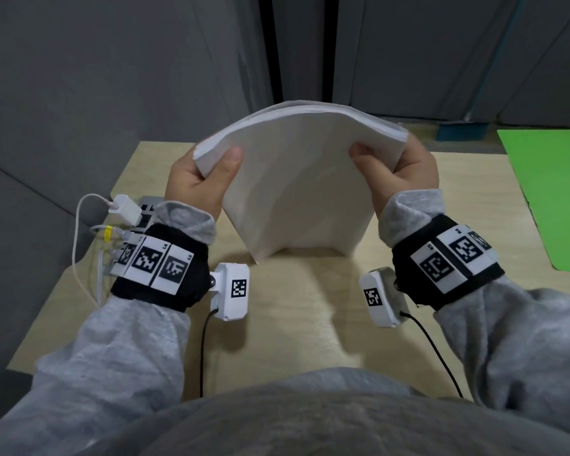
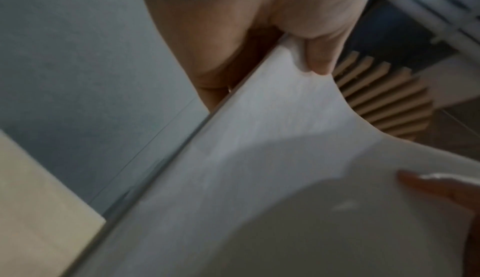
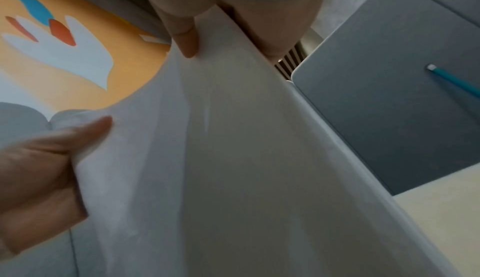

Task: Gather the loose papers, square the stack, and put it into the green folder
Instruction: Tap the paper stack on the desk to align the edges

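Both hands hold the paper stack (image 1: 297, 179) upright at the centre of the head view, bowed into an arch, its lower edge at or just above the bench (image 1: 297, 311); contact cannot be told. The left hand (image 1: 198, 179) pinches the upper left corner, thumb on the near face and fingers hidden behind. The right hand (image 1: 399, 172) does the same at the upper right corner. Each grip is closed round the sheets.

This looks like the squaring step: the papers are gathered, and the top edge still shows slightly fanned layers. The next move probably calls for loosening both grips a little and tapping the lower edge on the bench so the sheets settle flush, then carrying the stack to the green folder (image 1: 553, 199), which lies flat at the right edge of the frame, well apart from the hands.

The head view alone shows the folder, the bench, and a white charger (image 1: 125, 209) with cables at centre left. The left wrist view, blurred, shows the left thumb (image 2: 318, 55) pressed onto the sheet. The right wrist view shows the right thumb (image 3: 187, 41) at top centre, and the left hand (image 3: 44, 170) gripping the opposite edge at lower left.
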Motion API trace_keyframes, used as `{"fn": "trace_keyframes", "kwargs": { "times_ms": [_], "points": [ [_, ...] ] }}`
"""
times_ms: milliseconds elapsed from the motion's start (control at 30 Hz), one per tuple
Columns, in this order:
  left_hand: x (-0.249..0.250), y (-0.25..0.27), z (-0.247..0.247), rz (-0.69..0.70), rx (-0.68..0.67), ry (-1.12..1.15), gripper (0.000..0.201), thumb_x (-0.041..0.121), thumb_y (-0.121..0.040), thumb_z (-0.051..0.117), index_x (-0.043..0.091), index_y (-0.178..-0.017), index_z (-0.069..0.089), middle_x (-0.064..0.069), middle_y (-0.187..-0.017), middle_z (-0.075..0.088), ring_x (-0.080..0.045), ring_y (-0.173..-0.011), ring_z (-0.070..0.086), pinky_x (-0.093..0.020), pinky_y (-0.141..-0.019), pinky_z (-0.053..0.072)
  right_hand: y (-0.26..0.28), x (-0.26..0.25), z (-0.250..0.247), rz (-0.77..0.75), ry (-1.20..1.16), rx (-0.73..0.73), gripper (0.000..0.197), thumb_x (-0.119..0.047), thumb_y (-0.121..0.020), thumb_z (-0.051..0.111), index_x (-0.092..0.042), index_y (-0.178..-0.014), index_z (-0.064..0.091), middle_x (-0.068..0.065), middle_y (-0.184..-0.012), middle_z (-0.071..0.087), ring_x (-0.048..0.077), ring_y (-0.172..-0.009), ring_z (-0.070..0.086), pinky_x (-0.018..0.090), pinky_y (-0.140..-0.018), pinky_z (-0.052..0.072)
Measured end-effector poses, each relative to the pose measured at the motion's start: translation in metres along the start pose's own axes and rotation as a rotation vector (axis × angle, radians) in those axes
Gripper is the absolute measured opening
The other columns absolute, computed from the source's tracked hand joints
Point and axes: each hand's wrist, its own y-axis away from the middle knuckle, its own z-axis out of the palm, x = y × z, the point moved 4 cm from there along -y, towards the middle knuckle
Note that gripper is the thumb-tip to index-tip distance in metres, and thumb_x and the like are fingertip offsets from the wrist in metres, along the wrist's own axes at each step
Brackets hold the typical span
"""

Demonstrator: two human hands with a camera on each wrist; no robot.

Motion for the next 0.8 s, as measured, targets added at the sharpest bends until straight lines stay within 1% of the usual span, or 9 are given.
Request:
{"fn": "trace_keyframes", "kwargs": {
  "times_ms": [100, 233, 300, 400, 467, 600, 667, 733, 800],
  "points": [
    [0.002, 0.0, 0.004, 0.003, 0.062, -0.111, 0.012, 0.028, -0.09, 0.06, 0.021, -0.099, 0.065, 0.015, -0.078, 0.067, 0.01, -0.071, 0.064, -0.008, -0.063, 0.049, 0.002, -0.004, 0.006, -0.035, -0.007, -0.031, 0.029, -0.011, -0.088, 0.063, -0.038, -0.097, 0.066, -0.023, -0.086, 0.071, -0.002, -0.089, 0.066, 0.019, -0.081, 0.052],
    [0.006, 0.003, 0.004, 0.033, 0.086, -0.149, 0.001, 0.029, -0.085, 0.067, 0.029, -0.084, 0.066, 0.017, -0.066, 0.066, 0.008, -0.065, 0.062, -0.013, -0.061, 0.05, 0.006, -0.005, 0.009, -0.061, -0.019, -0.065, 0.03, -0.01, -0.091, 0.06, -0.037, -0.103, 0.064, -0.022, -0.093, 0.07, -0.003, -0.096, 0.064, 0.017, -0.085, 0.049],
    [0.007, 0.001, 0.001, 0.025, 0.05, -0.074, 0.01, 0.022, -0.078, 0.074, 0.029, -0.082, 0.068, 0.014, -0.069, 0.07, 0.0, -0.071, 0.065, -0.018, -0.065, 0.052, 0.004, -0.002, 0.006, -0.03, -0.041, -0.04, 0.032, -0.008, -0.087, 0.062, -0.037, -0.098, 0.065, -0.019, -0.089, 0.071, -0.003, -0.091, 0.065, 0.017, -0.081, 0.051],
    [0.003, -0.007, 0.002, 0.007, -0.119, 0.115, 0.039, 0.018, -0.067, 0.075, 0.019, -0.104, 0.064, 0.001, -0.1, 0.067, -0.015, -0.094, 0.064, -0.028, -0.081, 0.052, 0.001, 0.001, 0.001, 0.027, -0.069, -0.029, 0.031, -0.006, -0.083, 0.066, -0.036, -0.091, 0.065, -0.02, -0.077, 0.071, -0.003, -0.079, 0.066, 0.016, -0.07, 0.052],
    [-0.004, -0.008, 0.005, -0.087, -0.202, 0.198, 0.051, 0.017, -0.065, 0.072, 0.015, -0.114, 0.058, -0.005, -0.11, 0.063, -0.018, -0.101, 0.061, -0.032, -0.088, 0.05, 0.0, 0.006, 0.0, 0.079, -0.065, -0.041, 0.029, -0.007, -0.082, 0.069, -0.035, -0.089, 0.064, -0.021, -0.071, 0.07, -0.004, -0.072, 0.066, 0.015, -0.065, 0.051],
    [-0.016, -0.004, 0.006, -0.243, -0.097, 0.086, 0.028, 0.038, -0.067, 0.074, 0.029, -0.093, 0.069, 0.005, -0.095, 0.073, -0.018, -0.1, 0.067, -0.04, -0.092, 0.05, 0.0, 0.019, 0.006, 0.218, 0.026, -0.106, 0.013, -0.019, -0.085, 0.068, -0.032, -0.084, 0.064, -0.017, -0.068, 0.07, -0.001, -0.069, 0.066, 0.02, -0.07, 0.052],
    [-0.013, -0.003, 0.009, -0.232, -0.066, -0.055, 0.016, 0.046, -0.077, 0.068, 0.034, -0.087, 0.067, 0.011, -0.088, 0.073, -0.009, -0.092, 0.068, -0.033, -0.086, 0.053, 0.001, 0.018, 0.011, 0.225, 0.098, -0.134, 0.003, -0.027, -0.09, 0.062, -0.028, -0.087, 0.064, -0.016, -0.074, 0.066, 0.002, -0.071, 0.063, 0.023, -0.073, 0.051],
    [-0.003, -0.002, 0.012, -0.153, 0.0, -0.11, 0.006, 0.037, -0.088, 0.061, 0.034, -0.083, 0.062, 0.021, -0.074, 0.07, 0.006, -0.076, 0.066, -0.02, -0.073, 0.053, 0.002, 0.012, 0.014, 0.182, 0.127, -0.126, 0.004, -0.029, -0.092, 0.058, -0.028, -0.09, 0.062, -0.016, -0.075, 0.063, 0.001, -0.07, 0.06, 0.02, -0.07, 0.05],
    [0.007, -0.002, 0.012, -0.086, 0.064, -0.075, 0.011, 0.032, -0.089, 0.061, 0.034, -0.078, 0.061, 0.025, -0.066, 0.068, 0.01, -0.067, 0.065, -0.014, -0.065, 0.052, 0.001, 0.003, 0.012, 0.12, 0.107, -0.084, 0.009, -0.029, -0.091, 0.06, -0.031, -0.082, 0.062, -0.017, -0.068, 0.064, -0.002, -0.065, 0.06, 0.017, -0.065, 0.051]
  ]
}}
